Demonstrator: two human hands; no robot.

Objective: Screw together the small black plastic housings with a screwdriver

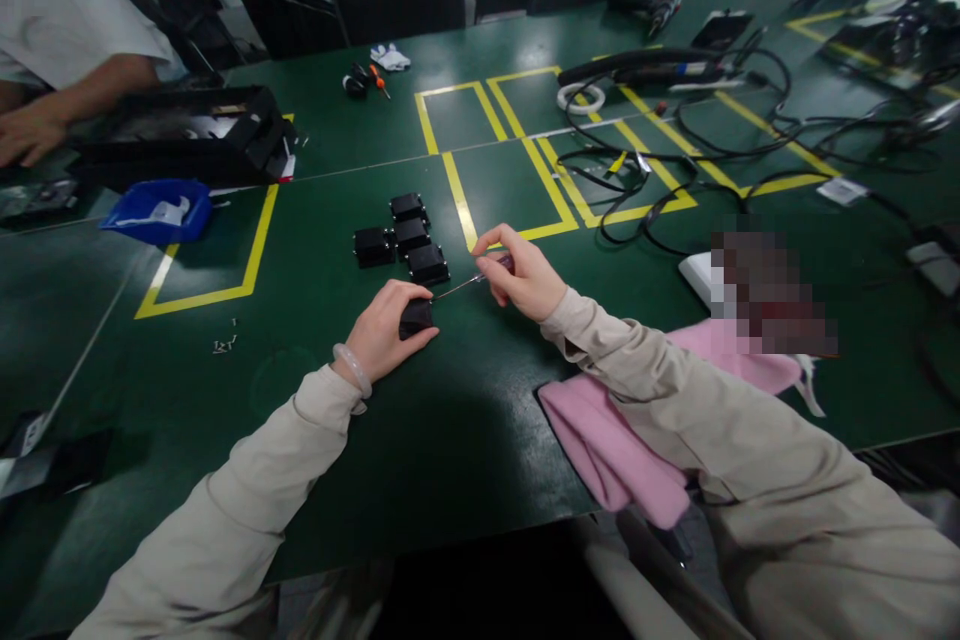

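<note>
Beige sleeves (pixel 780 460) | small black box (pixel 415 319) pinched in left grip (pixel 386 325), dark-handled screwdriver (pixel 480 278) in closed right grip (pixel 523 272) | screwdriving likely; steady alignment needed

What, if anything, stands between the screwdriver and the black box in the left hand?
Nothing visible: the screwdriver runs clear from the right hand up to the edge of the black box. The left hand has a finger close beside the tip; four other boxes lie beyond that line.
</note>
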